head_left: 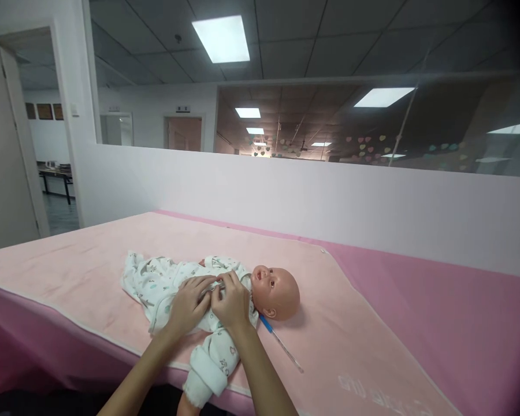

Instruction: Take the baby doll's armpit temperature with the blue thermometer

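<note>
A baby doll (281,292) lies on its back with its bald head to the right. It wears a white romper (162,286) with small printed figures. My left hand (191,301) rests on the romper's front, fingers bent and gripping the fabric at the chest. Close beside it, my right hand (233,297) pinches the same fabric just below the doll's neck. The fingertips of both hands nearly meet, and the exact bit of cloth between them is partly hidden. One sleeve (212,367) with a folded cuff hangs over the near table edge.
A slim rod with a blue end and a clear shaft (281,344) lies beside the doll's head. Under the doll is a light pink mat (342,323) on a darker pink cover (472,312). Behind stands a white half wall (286,199) with glass above.
</note>
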`<state>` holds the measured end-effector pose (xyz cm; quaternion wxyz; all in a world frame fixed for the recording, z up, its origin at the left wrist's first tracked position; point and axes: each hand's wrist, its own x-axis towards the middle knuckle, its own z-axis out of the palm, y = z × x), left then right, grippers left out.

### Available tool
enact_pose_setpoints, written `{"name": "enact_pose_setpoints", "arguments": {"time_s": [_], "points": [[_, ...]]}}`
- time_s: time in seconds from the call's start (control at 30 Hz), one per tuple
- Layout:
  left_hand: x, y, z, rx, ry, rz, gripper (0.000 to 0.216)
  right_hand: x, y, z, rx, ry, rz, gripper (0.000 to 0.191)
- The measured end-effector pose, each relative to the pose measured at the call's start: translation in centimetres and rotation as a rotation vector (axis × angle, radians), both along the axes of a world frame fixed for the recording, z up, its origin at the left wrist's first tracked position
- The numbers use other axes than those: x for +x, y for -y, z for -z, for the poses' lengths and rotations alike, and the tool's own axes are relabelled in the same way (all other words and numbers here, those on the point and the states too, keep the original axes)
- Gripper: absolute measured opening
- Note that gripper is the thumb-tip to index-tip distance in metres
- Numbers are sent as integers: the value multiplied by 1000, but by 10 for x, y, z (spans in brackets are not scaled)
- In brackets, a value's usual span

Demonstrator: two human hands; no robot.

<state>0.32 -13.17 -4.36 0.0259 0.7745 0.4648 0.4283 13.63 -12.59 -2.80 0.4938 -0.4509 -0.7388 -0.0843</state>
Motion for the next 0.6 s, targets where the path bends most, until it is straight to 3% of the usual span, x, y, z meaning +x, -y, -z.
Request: {"name": "enact_pose_setpoints", "arguments": {"time_s": [0.17, 0.6], "points": [[2, 7, -1, 68, -42, 3, 42, -1, 0, 1, -17, -13, 14, 10], [2, 5, 3, 66, -3, -32, 27, -2, -1, 5, -47, -58, 20, 12]]}}
